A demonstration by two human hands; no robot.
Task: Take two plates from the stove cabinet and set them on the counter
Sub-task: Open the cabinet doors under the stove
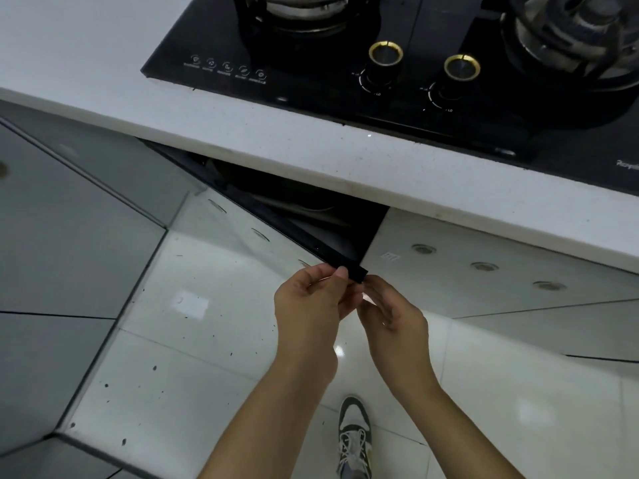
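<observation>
Both hands meet at the free corner of the cabinet door [340,259], a dark-edged panel swung partly out from under the tabletop [311,146]. The left hand [311,305] pinches the door's top edge, thumb on top and fingers curled beneath, so its grip is narrow and holding the door. The right hand [394,316] sits just beside it at the corner's underside; its fingers are curled toward the edge, but I cannot tell whether they clasp it or only touch.

The door's top edge runs as a long dark line from its hinge side, up and left beneath the tabletop, down and right to the hands. The opening lies between that edge and the tabletop's front: a dark wedge, widest near the hands. Inside it, pale curved rims [311,207] show faintly. They may be plates, though the shadow is too deep to be sure.

So the plates, if those are they, lie ahead of and above the hands in this view, back in the cabinet under the stove [345,63], near the middle of the gap. Neither hand looks clearly nearer. The gap seems still too narrow for a reach, so the door likely needs to swing wider first, and one hand must leave the door to reach in.
</observation>
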